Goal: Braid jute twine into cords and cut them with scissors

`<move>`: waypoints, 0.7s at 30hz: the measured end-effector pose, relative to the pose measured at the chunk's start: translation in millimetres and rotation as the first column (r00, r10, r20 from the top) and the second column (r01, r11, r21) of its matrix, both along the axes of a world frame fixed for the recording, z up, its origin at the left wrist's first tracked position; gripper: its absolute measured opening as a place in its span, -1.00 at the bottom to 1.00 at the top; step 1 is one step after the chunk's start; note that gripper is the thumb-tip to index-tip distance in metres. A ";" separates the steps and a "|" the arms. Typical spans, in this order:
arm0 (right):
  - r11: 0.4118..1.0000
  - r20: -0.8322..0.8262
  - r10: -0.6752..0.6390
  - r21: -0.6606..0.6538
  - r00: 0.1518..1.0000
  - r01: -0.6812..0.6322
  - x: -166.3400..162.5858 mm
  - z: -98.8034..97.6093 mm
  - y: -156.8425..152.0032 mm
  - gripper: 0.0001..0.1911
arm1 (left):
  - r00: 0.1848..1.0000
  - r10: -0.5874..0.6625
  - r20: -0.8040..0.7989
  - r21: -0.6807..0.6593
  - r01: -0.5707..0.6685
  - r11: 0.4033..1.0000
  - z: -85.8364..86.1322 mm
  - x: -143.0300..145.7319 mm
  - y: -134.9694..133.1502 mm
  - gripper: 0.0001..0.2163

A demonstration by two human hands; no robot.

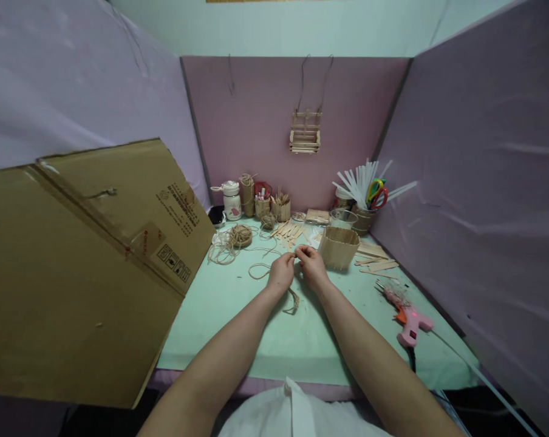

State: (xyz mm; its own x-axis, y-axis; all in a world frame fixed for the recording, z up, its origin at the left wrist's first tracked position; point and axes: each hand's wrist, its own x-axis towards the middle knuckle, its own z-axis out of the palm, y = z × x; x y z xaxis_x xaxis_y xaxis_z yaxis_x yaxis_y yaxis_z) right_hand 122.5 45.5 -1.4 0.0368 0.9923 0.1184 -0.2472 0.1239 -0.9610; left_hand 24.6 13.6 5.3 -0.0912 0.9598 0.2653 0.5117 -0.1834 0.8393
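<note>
My left hand point(281, 272) and my right hand point(311, 265) meet over the middle of the green table point(238, 328), fingers pinched together on a length of jute twine point(294, 300). The twine hangs below my left hand and loops on the table. A ball of twine point(238, 235) with loose strands lies to the far left of my hands. A small box made of wooden sticks point(339, 246) stands just right of my right hand. Loose wooden sticks point(289, 231) lie beyond my hands.
A large cardboard sheet point(78, 267) leans at the left. A pink glue gun point(410, 324) lies at the right. Flat sticks point(377, 258), a cup of white glue sticks and scissors point(368, 200), small jars point(256, 203) and a hanging stick basket point(305, 135) sit at the back.
</note>
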 end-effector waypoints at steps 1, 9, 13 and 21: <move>1.000 -0.001 0.011 0.000 1.000 -0.011 0.3 0.4 -0.3 -0.72 | 1.000 -0.003 0.004 -0.003 0.003 1.000 -0.1 -0.3 0.1 -0.76; 0.996 0.054 -0.018 0.089 0.998 0.013 0.5 3.9 -1.5 -0.78 | 0.998 -0.007 0.070 -0.089 0.014 0.996 1.6 -1.0 0.3 -0.79; 0.987 0.089 -0.088 0.145 0.992 0.074 1.6 2.6 1.3 -0.73 | 0.979 0.043 0.199 -0.041 -0.035 0.999 -1.4 -1.7 1.8 -0.84; 0.972 0.255 -0.151 0.214 0.955 0.097 1.5 6.9 -4.7 -0.74 | 0.945 0.115 0.307 0.042 -0.134 0.990 -4.3 -4.2 6.5 -0.88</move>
State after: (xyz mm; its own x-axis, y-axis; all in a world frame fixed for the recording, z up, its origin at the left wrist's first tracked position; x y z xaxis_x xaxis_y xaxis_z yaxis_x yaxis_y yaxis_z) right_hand 124.0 40.7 5.5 0.0978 0.9377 0.3333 0.0454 0.3303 -0.9428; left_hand 20.4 20.1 1.0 -0.2946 0.9182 0.2648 0.2567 -0.1909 0.9475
